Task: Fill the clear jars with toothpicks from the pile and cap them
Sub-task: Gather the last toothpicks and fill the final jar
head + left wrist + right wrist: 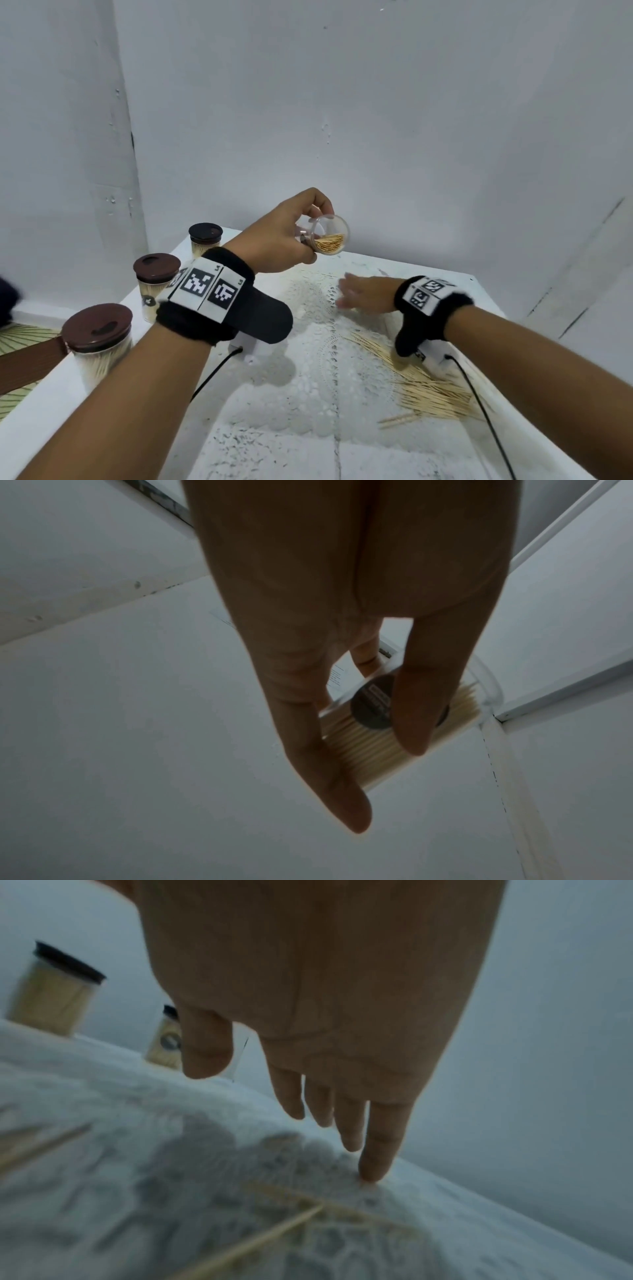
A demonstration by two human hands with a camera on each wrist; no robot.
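Observation:
My left hand (291, 240) holds a clear uncapped jar (330, 234) in the air above the table's far side, tipped on its side. A small bundle of toothpicks (329, 244) lies inside it. In the left wrist view my thumb and fingers (416, 723) curl round the jar (369, 750), which carries a dark round label. My right hand (356, 294) is open and blurred, low over the lace cloth, holding nothing. In the right wrist view its fingers (373, 1150) are straight, the little fingertip touching the cloth. The toothpick pile (431, 394) lies at the right, behind my right wrist.
Three brown-capped jars full of toothpicks stand along the table's left edge: near (97, 339), middle (156, 284) and far (205, 238). A white lace cloth (308, 359) covers the table. White walls close in behind and to the left. Stray toothpicks (274, 1237) lie on the cloth.

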